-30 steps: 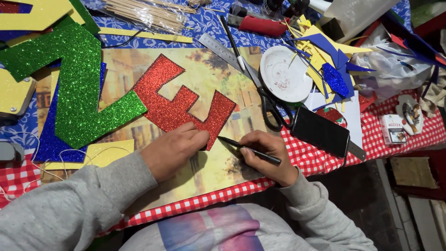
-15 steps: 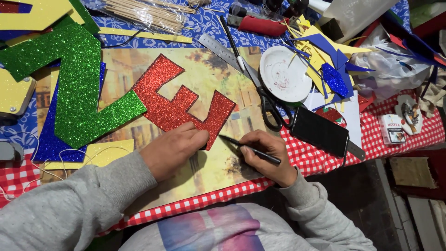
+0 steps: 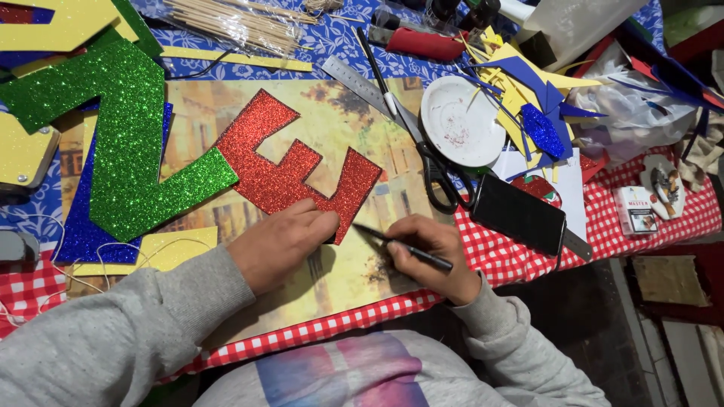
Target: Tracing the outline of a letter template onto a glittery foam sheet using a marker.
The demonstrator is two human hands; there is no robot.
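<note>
Barely any change over the last second: left hand (image 3: 283, 243) stays flat, fingers spread narrow, pinning the red glitter letter (image 3: 290, 169) on the picture board (image 3: 354, 267). Right hand (image 3: 431, 252) keeps its fingers pinched on the dark pen-like tool (image 3: 400, 247), tip at the letter's lower corner. So work remains on that edge. Tip type unclear; the corner under the left fingers is hidden.

Flat red glitter letter (image 3: 290, 169), black pen (image 3: 403, 247)

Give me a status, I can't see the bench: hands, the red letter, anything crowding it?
Left hand flat on red glitter letter. Right hand grips pen, tip at letter's edge. Green glitter letter touches its left side.
</note>
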